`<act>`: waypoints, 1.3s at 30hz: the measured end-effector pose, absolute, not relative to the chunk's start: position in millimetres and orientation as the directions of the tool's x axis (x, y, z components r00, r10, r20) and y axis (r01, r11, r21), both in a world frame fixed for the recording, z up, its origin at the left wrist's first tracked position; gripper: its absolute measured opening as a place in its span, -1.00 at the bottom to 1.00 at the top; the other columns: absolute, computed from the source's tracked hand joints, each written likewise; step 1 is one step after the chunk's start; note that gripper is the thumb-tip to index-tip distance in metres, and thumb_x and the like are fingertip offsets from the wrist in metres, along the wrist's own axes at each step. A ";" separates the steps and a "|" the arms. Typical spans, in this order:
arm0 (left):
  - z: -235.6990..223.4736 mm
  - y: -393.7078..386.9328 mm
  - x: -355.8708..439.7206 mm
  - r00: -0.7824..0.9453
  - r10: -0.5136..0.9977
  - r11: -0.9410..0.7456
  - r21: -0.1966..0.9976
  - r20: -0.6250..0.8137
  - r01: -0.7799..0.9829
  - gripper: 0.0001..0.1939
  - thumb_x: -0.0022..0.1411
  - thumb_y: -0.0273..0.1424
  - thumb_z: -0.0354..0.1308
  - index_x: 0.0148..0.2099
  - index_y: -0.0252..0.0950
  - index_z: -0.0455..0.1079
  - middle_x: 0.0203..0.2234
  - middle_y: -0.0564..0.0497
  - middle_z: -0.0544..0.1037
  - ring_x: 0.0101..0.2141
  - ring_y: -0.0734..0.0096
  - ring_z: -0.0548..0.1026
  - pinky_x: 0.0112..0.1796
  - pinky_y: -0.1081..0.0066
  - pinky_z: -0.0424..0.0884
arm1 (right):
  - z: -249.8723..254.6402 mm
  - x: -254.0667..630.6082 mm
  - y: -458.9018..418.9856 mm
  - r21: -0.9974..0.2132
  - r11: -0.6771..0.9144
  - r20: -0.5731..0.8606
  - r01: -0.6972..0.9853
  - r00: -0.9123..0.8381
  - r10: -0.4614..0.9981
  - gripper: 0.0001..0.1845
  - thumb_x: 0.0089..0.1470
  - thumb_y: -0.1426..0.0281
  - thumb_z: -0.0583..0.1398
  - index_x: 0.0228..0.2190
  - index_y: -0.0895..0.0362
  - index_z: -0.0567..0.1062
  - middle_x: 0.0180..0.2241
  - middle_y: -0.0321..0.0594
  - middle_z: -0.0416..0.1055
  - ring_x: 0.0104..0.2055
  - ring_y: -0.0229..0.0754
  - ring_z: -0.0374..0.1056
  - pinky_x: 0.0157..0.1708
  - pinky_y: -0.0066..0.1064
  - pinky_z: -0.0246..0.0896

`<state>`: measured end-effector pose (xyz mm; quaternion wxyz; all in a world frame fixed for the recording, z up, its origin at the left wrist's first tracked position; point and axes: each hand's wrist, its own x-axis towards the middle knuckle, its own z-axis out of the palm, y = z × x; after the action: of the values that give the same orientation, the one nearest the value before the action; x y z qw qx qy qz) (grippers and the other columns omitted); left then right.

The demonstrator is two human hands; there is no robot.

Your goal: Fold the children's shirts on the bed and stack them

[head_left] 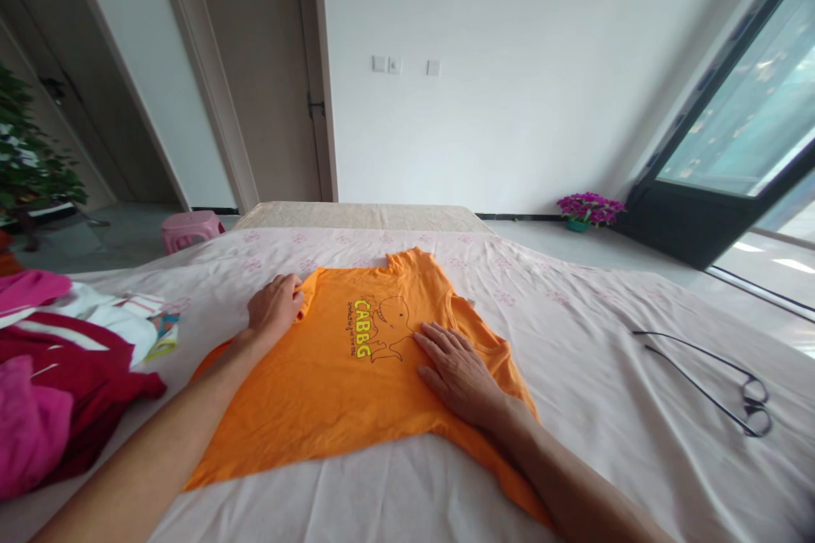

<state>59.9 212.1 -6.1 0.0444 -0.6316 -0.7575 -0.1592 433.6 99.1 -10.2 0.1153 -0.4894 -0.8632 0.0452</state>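
Observation:
An orange T-shirt (pixel 306 390) lies spread sideways on the cloth-covered surface, its neckline toward the right and its printed front facing up. My left hand (pixel 275 304) is closed on the shirt's far left edge, near the hem, with the fingers curled round the fabric. Flat on the chest, just right of the printed lettering and cartoon, rests my right hand (pixel 455 365), its fingers stretched out. One sleeve points away from me; the other runs toward me, partly under my right forearm.
Pink, red and white clothes (pixel 76 365) are heaped on the left. Black-framed glasses (pixel 755 403) lie on the pale flowered sheet (pixel 592 407) at right. Beyond the bed's far edge stand a pink stool (pixel 191 229) and a pot of purple flowers (pixel 589 210).

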 end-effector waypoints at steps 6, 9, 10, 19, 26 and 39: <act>22.8 232.4 7.0 -0.398 0.848 0.328 0.243 0.351 0.913 -0.57 0.29 -0.40 -0.10 0.16 -0.22 0.34 0.03 -0.24 0.50 -0.09 -0.06 0.52 -0.16 0.09 0.40 | -9.3 432.6 98.9 -0.185 0.521 0.165 0.834 -0.496 0.853 -0.40 0.33 0.11 -0.02 0.30 0.08 0.23 0.35 -0.13 0.09 0.39 -0.01 -0.02 0.36 -0.04 -0.15; 27.9 238.3 6.3 -0.394 0.828 0.317 0.245 0.399 0.916 -0.48 0.27 -0.44 -0.09 0.25 -0.34 0.26 0.16 -0.35 0.36 0.05 -0.17 0.42 -0.03 -0.01 0.35 | -9.0 431.5 99.0 -0.186 0.521 0.173 0.833 -0.494 0.852 -0.40 0.33 0.12 -0.02 0.30 0.06 0.22 0.35 -0.13 0.11 0.38 -0.01 -0.01 0.35 -0.03 -0.14; 25.6 238.1 15.8 -0.335 0.850 0.253 0.241 0.407 0.937 -0.48 0.28 -0.45 -0.12 0.26 -0.36 0.26 0.19 -0.35 0.33 0.09 -0.15 0.39 0.02 -0.01 0.32 | -9.2 431.2 99.1 -0.188 0.523 0.173 0.832 -0.496 0.851 -0.40 0.33 0.12 -0.02 0.30 0.06 0.22 0.34 -0.13 0.11 0.38 -0.01 -0.01 0.35 -0.03 -0.14; -36.7 242.3 142.2 0.281 0.939 -0.322 0.218 0.197 0.921 -0.42 0.33 -0.13 -0.03 0.32 -0.21 0.26 0.32 -0.06 0.27 0.31 0.24 0.19 0.26 0.29 0.07 | -11.3 432.0 100.5 -0.189 0.525 0.164 0.830 -0.501 0.850 -0.39 0.34 0.11 -0.03 0.31 0.05 0.20 0.35 -0.13 0.10 0.38 0.00 -0.01 0.35 -0.02 -0.14; -36.3 257.3 55.3 -0.063 0.988 0.032 0.213 0.139 0.977 -0.37 0.32 -0.06 -0.11 0.34 -0.20 0.22 0.35 -0.20 0.19 0.33 -0.07 0.10 0.25 -0.11 -0.04 | -10.6 431.7 100.5 -0.180 0.525 0.163 0.832 -0.501 0.850 -0.40 0.34 0.11 -0.03 0.30 0.07 0.22 0.35 -0.12 0.10 0.38 -0.02 -0.01 0.36 -0.03 -0.14; -12.4 272.2 -31.1 -0.548 0.834 0.513 0.276 0.064 0.813 -0.58 0.11 -0.12 0.17 -0.06 -0.23 0.52 -0.10 -0.30 0.57 -0.14 -0.15 0.55 -0.23 0.02 0.47 | -10.3 429.7 100.7 -0.204 0.507 0.161 0.837 -0.482 0.861 -0.42 0.34 0.13 -0.02 0.30 0.04 0.23 0.33 -0.12 0.13 0.38 0.02 0.00 0.35 0.02 -0.14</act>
<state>-31.1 272.2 -12.4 -0.0384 -0.4740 -0.8689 -0.1377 429.7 100.7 -10.3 0.1219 -0.4942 -0.8594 0.0488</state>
